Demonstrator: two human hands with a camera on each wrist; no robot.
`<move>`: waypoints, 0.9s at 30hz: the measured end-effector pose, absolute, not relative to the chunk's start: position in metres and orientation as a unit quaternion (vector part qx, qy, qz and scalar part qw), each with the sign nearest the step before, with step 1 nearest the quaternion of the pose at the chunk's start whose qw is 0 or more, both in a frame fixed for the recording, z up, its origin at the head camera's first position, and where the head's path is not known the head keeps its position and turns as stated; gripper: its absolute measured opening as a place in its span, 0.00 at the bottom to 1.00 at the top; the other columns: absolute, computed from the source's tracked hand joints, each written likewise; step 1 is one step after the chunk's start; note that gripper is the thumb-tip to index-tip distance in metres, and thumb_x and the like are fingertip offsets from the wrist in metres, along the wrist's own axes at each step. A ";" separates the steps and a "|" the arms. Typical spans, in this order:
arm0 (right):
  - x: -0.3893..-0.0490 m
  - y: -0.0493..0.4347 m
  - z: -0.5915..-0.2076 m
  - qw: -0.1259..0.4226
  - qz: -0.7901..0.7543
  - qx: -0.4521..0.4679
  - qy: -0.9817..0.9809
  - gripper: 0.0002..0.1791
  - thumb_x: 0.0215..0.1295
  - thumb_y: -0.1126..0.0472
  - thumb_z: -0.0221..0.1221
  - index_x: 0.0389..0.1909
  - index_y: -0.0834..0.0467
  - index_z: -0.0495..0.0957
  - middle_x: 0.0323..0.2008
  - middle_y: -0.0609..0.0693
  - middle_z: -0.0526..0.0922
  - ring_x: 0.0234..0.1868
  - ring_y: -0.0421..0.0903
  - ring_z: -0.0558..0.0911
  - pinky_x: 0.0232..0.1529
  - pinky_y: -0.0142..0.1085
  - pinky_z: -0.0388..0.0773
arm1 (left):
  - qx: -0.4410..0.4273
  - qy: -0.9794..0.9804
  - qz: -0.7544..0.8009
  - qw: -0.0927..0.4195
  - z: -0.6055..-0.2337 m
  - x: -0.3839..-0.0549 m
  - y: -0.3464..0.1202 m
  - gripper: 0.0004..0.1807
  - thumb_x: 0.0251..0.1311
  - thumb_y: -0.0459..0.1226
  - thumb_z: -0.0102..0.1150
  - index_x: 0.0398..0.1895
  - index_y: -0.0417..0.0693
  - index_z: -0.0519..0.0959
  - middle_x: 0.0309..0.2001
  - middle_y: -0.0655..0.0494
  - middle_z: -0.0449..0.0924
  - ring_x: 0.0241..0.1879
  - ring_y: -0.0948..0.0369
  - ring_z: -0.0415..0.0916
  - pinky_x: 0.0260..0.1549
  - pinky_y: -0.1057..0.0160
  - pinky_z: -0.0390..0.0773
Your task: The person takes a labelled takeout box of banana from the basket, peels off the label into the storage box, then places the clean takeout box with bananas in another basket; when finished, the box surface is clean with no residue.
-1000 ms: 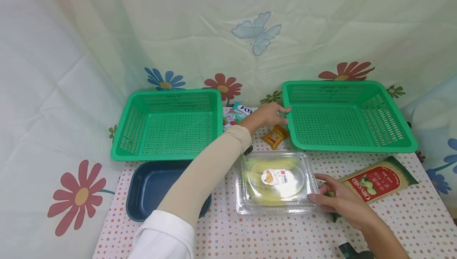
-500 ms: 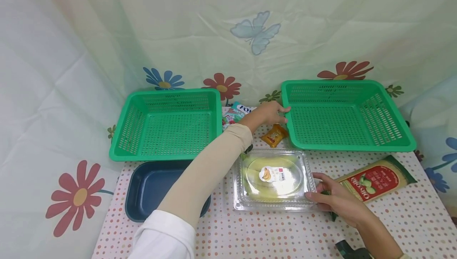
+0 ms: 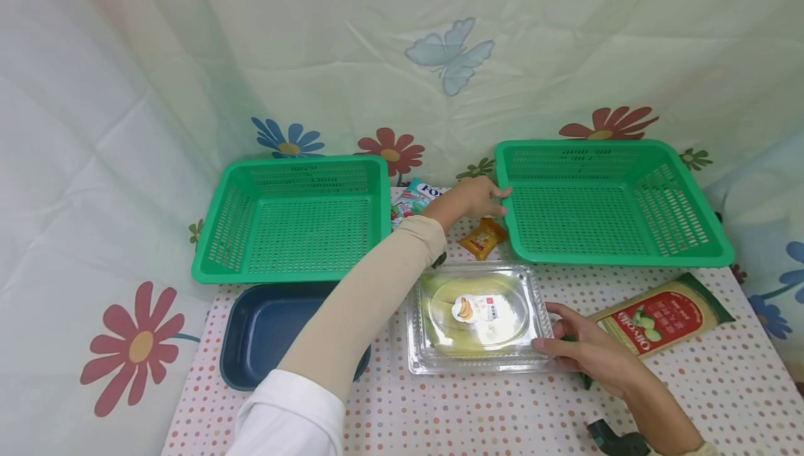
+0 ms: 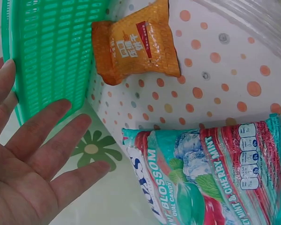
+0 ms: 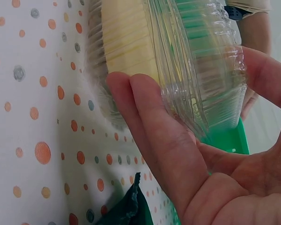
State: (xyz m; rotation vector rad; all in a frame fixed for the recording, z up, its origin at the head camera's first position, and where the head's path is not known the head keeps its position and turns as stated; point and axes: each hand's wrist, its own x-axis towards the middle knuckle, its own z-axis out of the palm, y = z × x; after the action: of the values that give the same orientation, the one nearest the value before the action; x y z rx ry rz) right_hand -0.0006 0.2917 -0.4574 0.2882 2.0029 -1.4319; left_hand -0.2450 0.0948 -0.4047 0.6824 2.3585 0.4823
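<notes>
A clear plastic clamshell box (image 3: 484, 320) with a banana label and yellow contents lies at the middle of the table. My right hand (image 3: 593, 351) grips its right end, thumb on the lid's edge. In the right wrist view, two fingers (image 5: 147, 108) lie along the box's lower side. My left hand (image 3: 474, 199) reaches across to the left rim of the right green basket (image 3: 615, 260), with thumb and a fingertip at the rim. Its other fingers (image 4: 54, 145) are spread and loose. Beneath it are a small orange wrapped snack (image 4: 140, 44) and a teal candy bag (image 4: 210, 173).
Another green basket (image 3: 292, 278) stands at the back left, with a dark blue tray (image 3: 239, 344) in front of it, partly hidden by the left sleeve. An Olivoila packet (image 3: 666, 316) lies right of the box. A printed curtain (image 3: 377, 58) hangs behind the table.
The clamshell box has shifted slightly left, the right hand moving with it. My left hand stays at the right basket's rim.
</notes>
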 end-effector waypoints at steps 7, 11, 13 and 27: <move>-0.001 0.292 -0.457 0.325 -0.552 0.105 0.760 0.51 0.69 0.55 0.64 0.80 0.65 0.41 0.41 0.53 0.66 0.34 0.42 0.72 0.34 0.35 0.78 | 0.264 0.889 0.183 0.327 -0.401 -0.245 0.095 0.32 0.75 0.54 0.52 0.79 0.73 0.57 0.80 0.64 0.57 0.27 0.67 0.68 0.35 0.70 0.71; 0.000 0.294 -0.458 0.328 -0.546 0.103 0.764 0.51 0.70 0.54 0.64 0.80 0.65 0.41 0.43 0.53 0.67 0.34 0.42 0.73 0.34 0.35 0.78 | 0.292 0.878 0.165 0.341 -0.395 -0.245 0.090 0.33 0.76 0.56 0.47 0.81 0.72 0.52 0.81 0.62 0.54 0.63 0.63 0.73 0.60 0.68 0.71; 0.000 0.295 -0.458 0.332 -0.538 0.102 0.768 0.51 0.70 0.53 0.64 0.80 0.65 0.42 0.45 0.55 0.69 0.36 0.43 0.75 0.36 0.36 0.81 | 0.313 0.878 0.154 0.327 -0.394 -0.243 0.087 0.33 0.77 0.56 0.45 0.81 0.70 0.52 0.81 0.61 0.54 0.76 0.60 0.62 0.69 0.65 0.66; -0.011 0.310 -0.424 0.236 -0.414 -0.004 0.879 0.42 0.71 0.49 0.64 0.78 0.60 0.57 0.63 0.67 0.73 0.53 0.52 0.84 0.41 0.41 0.83 | 0.346 0.887 0.253 0.172 -0.361 -0.182 0.029 0.29 0.78 0.50 0.48 0.78 0.53 0.65 0.75 0.58 0.68 0.75 0.59 0.64 0.73 0.61 0.65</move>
State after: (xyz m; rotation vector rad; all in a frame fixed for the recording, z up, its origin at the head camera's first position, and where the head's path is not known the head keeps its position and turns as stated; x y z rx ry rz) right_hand -0.0114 0.3096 -0.4244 -0.0099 2.4108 -1.1357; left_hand -0.1818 0.0289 -0.3614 0.9819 2.5172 0.7174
